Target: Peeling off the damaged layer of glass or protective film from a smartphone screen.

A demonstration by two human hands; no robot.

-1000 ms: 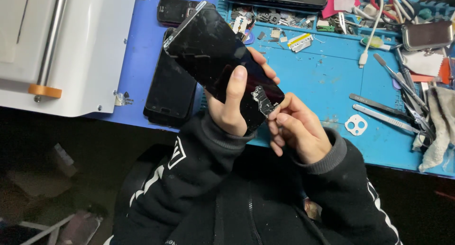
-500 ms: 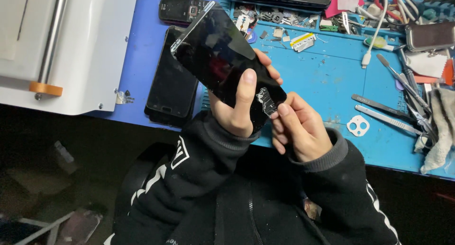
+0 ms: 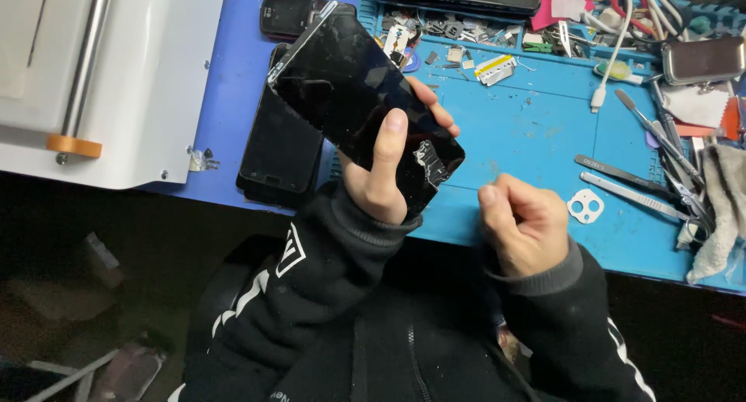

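The left hand point(image 3: 381, 180) holds a black, glossy, flat smartphone with a cracked lower corner point(image 3: 361, 106) tilted above the near edge of the blue rubber mat point(image 3: 528, 122) that covers the worktop. Its fingers are wrapped round the phone: the thumb lies flat across the dark glass, and the other fingertips show at the phone's far edge. The shattered patch sits at the corner of the phone nearest the right hand.

The right hand point(image 3: 524, 223) hangs just beside that broken corner, apart from the phone, over the mat's near edge. Its fingers are curled in and pressed together, thumb against forefinger; whether anything small is pinched between them cannot be told.

On the mat beyond the right hand lies a small white camera-lens frame with round holes point(image 3: 584, 206), and past it two slim metal tweezers point(image 3: 622, 180). Left of the held phone, a second black phone point(image 3: 280, 149) lies flat on the worktop, partly under the first. Further left of it stands a white machine with a steel roller bar point(image 3: 101, 75). Small loose parts crowd the mat's far edge.
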